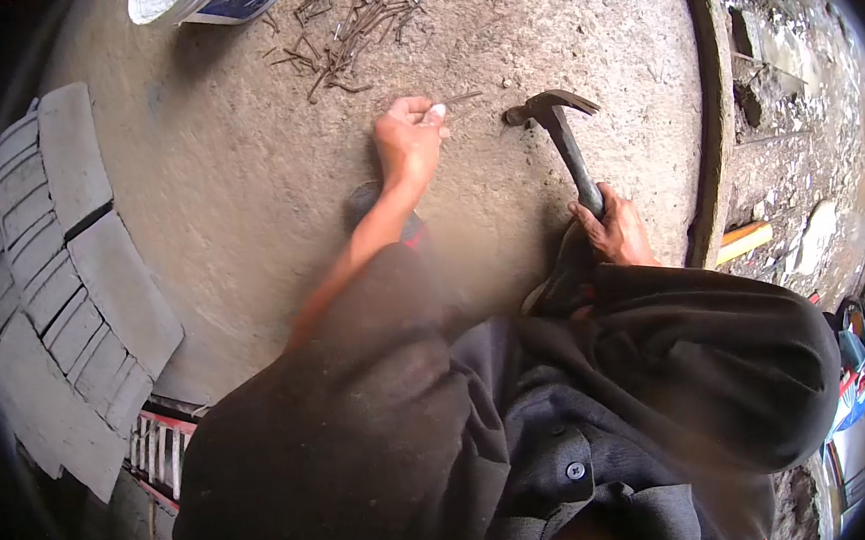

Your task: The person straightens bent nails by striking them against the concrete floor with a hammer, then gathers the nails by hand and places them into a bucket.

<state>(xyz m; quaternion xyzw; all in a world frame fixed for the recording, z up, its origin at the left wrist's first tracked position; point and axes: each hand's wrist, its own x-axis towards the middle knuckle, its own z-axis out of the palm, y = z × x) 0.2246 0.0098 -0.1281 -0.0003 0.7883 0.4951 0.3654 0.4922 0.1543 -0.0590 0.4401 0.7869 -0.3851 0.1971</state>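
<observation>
Pinched in the fingers of my left hand (410, 143) is a rusty nail (463, 97), its shaft pointing right just above the concrete floor. My right hand (616, 227) grips the lower handle of a claw hammer (568, 140). The hammer's head lies at or close to the floor, right of the nail, with its claw to the right and its striking face to the left. Beyond my left hand a loose pile of rusty nails (355, 25) is scattered on the concrete.
A white and blue bucket (223, 2) stands at the top left. Grey slabs and blocks (84, 164) are stacked along the left side. A wooden strip (710, 110) edges the floor on the right, with rubble and a yellow piece (744, 241) beyond it. My knees are in the foreground.
</observation>
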